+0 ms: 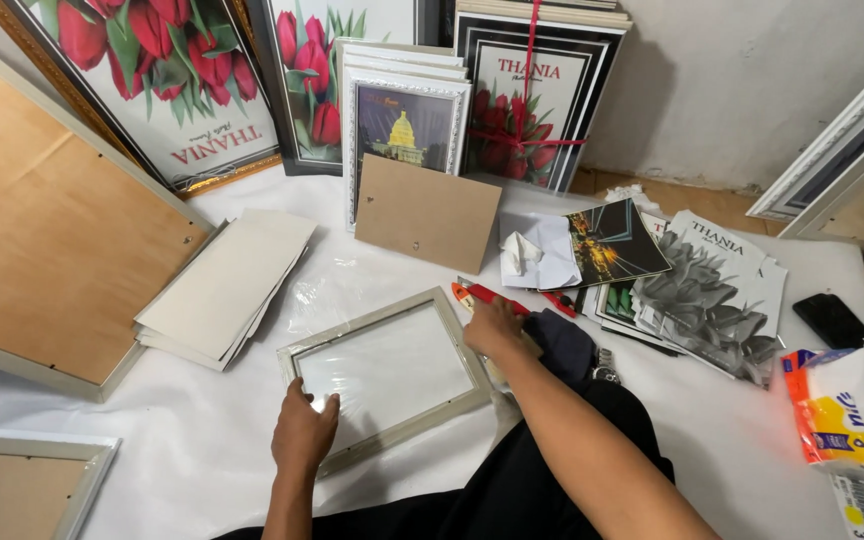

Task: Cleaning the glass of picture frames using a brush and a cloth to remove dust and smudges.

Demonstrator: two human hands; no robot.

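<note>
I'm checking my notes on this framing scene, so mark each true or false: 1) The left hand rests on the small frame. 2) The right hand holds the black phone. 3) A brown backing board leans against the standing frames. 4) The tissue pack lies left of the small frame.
1) True: the left hand rests on the lower edge of the small frame.
2) False: the right hand is at the frame's right corner, by a red tool; the black phone lies apart.
3) True: the backing board leans there.
4) False: the tissue pack lies far right.
</note>
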